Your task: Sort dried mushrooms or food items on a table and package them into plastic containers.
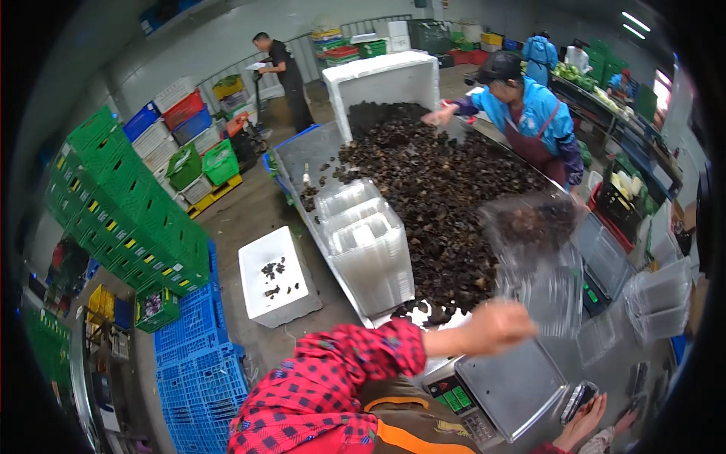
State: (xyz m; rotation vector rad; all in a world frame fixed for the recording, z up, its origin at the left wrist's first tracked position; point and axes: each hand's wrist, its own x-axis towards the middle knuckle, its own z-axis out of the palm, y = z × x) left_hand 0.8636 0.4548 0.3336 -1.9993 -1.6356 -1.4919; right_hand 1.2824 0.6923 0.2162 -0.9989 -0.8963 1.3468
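My left hand (496,329), in a red checked sleeve, is blurred above the near edge of a digital scale (510,386) with a bare metal plate. Its fingers look curled; whether they hold anything cannot be seen. At the lower right, my right hand (584,423) grips a clear plastic box (577,400) with dark contents, beside the scale. A large heap of dark wood ear mushrooms (448,187) covers the metal table before me. A tall stack of clear plastic trays (371,267) stands at the heap's left.
Across the heap, a co-worker (533,113) reaches into it near a tipped white foam box (385,79). A blurred clear tray of mushrooms (527,224) is by the co-worker's other side. A second scale (595,289) stands right. Left are a foam box (272,278) and stacked green crates (125,198).
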